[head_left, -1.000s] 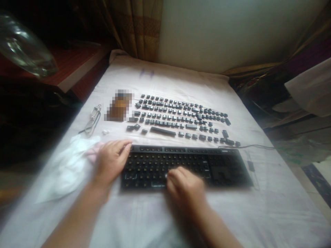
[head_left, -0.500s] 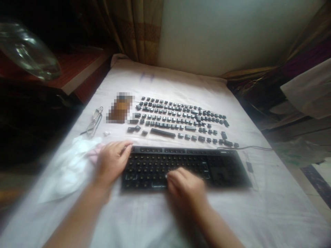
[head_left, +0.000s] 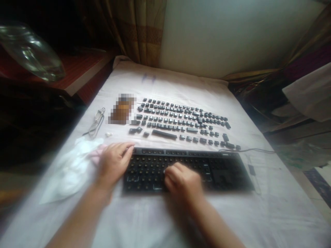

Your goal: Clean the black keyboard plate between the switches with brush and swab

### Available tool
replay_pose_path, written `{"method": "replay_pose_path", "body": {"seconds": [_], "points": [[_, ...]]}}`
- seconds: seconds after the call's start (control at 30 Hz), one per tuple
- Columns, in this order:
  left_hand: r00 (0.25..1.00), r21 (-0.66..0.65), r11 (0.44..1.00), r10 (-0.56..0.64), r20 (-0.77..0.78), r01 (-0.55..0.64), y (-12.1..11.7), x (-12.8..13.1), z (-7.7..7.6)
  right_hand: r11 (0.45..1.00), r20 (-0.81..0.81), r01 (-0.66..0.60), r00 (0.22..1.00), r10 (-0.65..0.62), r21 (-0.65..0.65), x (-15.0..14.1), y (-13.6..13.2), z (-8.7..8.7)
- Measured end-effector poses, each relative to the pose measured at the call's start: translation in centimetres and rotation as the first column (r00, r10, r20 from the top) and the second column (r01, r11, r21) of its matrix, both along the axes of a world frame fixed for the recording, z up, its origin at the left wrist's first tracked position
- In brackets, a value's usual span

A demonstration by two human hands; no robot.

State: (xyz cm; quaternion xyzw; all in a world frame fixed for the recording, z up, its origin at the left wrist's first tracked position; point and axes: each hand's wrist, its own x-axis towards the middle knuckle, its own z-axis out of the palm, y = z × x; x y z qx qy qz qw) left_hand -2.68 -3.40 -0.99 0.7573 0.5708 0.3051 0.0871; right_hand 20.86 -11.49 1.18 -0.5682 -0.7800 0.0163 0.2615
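Observation:
A black keyboard (head_left: 222, 168) with its keycaps removed lies across a white cloth. My left hand (head_left: 112, 163) rests on its left end, fingers stretched flat over the top corner. My right hand (head_left: 182, 181) is curled over the lower middle of the keyboard, fingertips pressed down on the switches; whatever it may pinch is hidden. Beyond the keyboard, several loose black keycaps (head_left: 181, 119) lie in rows, with a long spacebar cap (head_left: 164, 134) in the nearest row.
A wire keycap puller (head_left: 96, 121) and a small white bit (head_left: 108, 134) lie at the left. Crumpled white tissue (head_left: 73, 167) sits by my left wrist. A cable (head_left: 254, 150) runs off right. A glass bottle (head_left: 31, 51) stands far left.
My right hand has shifted slightly left and farther up over the keyboard's middle. My left hand stays on the left end. The view has tilted a little.

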Motion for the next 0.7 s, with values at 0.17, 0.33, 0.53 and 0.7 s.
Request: {"method": "replay_pose_path", "body": {"seconds": [0.17,0.33,0.53,0.7], "points": [[1.0,-0.006,1.0,-0.004,0.004,0.004,0.0,-0.1,-0.1,0.999,-0.033,0.04,0.999,-0.041,-0.021,-0.2,0.0,0.0],[1.0,-0.008,1.0,-0.007,-0.001,0.007,0.0,-0.1,0.0,0.999,-0.023,-0.023,0.999,0.022,-0.048,0.1,0.0,0.4],[1.0,0.004,1.0,0.003,0.001,-0.003,-0.1,0.0,0.0,1.0,-0.038,0.006,0.999,-0.007,-0.02,0.3,1.2,0.8],[1.0,0.018,1.0,0.007,0.0,-0.007,-0.1,0.0,-0.1,1.0,0.006,0.017,1.0,-0.017,0.004,-0.2,1.8,0.1]]}}
